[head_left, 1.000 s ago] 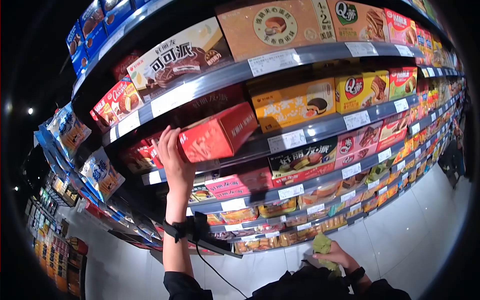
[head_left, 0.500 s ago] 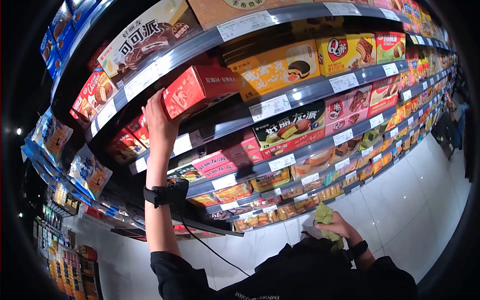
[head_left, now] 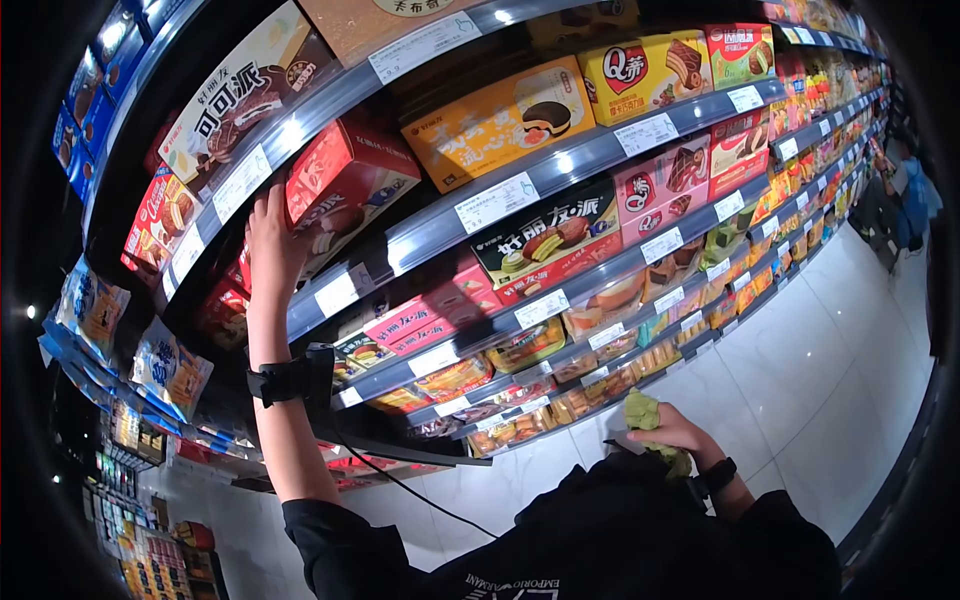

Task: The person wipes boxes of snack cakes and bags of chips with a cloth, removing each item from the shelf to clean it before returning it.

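Observation:
My left hand reaches up to the shelf, its fingers along the left end of a red snack pie box. The box sits tilted on the shelf, its near end raised, with a pie picture on its front; my thumb is mostly hidden. Other red boxes lie partly behind my wrist. Low on the right, my right hand is closed around a crumpled green cloth, held in front of my body.
A yellow pie box stands right of the red one. A price-tag rail runs along the shelf edge below. Blue snack bags hang at left. A cable trails from my left wrist. Another person is far right.
My left hand and the red box have moved left and back onto the shelf, and the box has turned so more of its front shows. The right hand stays on the cloth.

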The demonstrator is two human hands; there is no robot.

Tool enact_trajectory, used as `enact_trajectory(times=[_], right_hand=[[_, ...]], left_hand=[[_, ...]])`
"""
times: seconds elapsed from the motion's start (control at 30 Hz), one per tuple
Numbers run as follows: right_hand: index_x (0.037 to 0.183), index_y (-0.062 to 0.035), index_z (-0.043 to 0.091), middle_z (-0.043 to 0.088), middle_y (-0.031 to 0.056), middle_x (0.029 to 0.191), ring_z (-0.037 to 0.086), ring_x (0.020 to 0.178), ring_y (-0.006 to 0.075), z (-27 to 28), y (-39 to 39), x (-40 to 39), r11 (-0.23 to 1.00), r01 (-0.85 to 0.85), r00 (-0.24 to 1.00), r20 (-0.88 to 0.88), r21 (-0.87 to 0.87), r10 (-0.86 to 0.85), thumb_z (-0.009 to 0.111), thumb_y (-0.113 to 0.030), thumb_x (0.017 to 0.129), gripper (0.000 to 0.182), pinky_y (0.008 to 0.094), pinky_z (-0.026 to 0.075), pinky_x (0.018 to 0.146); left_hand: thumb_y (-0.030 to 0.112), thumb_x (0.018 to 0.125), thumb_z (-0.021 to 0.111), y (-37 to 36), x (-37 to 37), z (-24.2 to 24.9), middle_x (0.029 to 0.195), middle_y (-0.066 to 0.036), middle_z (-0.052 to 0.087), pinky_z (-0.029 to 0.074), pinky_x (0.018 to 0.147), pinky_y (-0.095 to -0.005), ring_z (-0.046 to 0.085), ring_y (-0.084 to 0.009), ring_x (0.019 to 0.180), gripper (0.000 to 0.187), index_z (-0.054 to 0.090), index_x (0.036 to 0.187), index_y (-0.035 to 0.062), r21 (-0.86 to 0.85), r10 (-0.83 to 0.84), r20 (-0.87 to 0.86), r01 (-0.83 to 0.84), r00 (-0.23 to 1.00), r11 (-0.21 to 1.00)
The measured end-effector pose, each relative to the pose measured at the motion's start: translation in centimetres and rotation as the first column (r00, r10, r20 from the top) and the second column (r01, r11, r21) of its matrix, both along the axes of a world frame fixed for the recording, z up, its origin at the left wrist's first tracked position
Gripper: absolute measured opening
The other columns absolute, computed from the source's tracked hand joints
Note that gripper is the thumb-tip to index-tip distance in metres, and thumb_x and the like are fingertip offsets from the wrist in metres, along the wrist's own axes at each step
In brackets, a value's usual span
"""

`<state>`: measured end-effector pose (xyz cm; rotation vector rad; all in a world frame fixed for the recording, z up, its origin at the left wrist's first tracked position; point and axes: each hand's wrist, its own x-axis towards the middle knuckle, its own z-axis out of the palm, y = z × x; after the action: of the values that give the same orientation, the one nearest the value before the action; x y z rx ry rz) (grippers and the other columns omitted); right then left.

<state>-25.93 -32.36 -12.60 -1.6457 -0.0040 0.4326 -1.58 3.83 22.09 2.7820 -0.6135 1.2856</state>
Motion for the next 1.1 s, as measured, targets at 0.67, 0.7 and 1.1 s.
enact_trajectory(times=[0.67, 0.7, 1.1], right_hand=[[0.103, 0.0003, 0.052, 0.055, 0.0026, 0.093, 0.05, 0.086, 0.0112, -0.4, 0.1, -0.5, 1.0, -0.016, 0.998, 0.053, 0.014, 0.015, 0.067, -0.017, 0.075, 0.036, 0.0256, 0.042, 0.078], [0.102, 0.0001, 0.053, 0.056, 0.0025, 0.092, 0.05, 0.085, 0.0114, -0.2, 0.2, -0.4, 0.999, -0.016, 0.996, 0.085, -0.029, 0.018, 0.067, -0.016, 0.075, 0.035, 0.026, 0.042, 0.077], [0.096, -0.0017, 0.054, 0.056, 0.0005, 0.087, 0.051, 0.08, 0.0099, -2.5, 1.2, 1.0, 0.996, -0.087, 0.995, -0.041, 0.026, 0.088, 0.067, -0.011, 0.074, 0.027, 0.0263, 0.043, 0.072]], left_hand=[[0.005, 0.075, 0.054, -0.9, 3.8, -1.7, 0.088, -0.021, 0.058, 0.044, 0.073, -0.0373, 0.055, -0.0359, 0.084, 0.03, 0.056, 0.104, 0.0033, -0.088, -0.301, -0.134, 0.291, 0.944, 0.953], [0.002, 0.075, 0.052, -1.1, 4.1, -2.3, 0.089, -0.021, 0.058, 0.045, 0.073, -0.0367, 0.057, -0.0342, 0.085, 0.028, 0.056, 0.104, 0.0022, -0.189, -0.295, -0.138, 0.267, 0.946, 0.945], [-0.001, 0.076, 0.054, 5.2, -1.3, -3.9, 0.087, -0.009, 0.058, 0.045, 0.068, -0.0287, 0.058, -0.0219, 0.079, 0.019, 0.06, 0.092, 0.0057, -0.462, -0.187, 0.145, 0.233, 0.972, 0.856]])
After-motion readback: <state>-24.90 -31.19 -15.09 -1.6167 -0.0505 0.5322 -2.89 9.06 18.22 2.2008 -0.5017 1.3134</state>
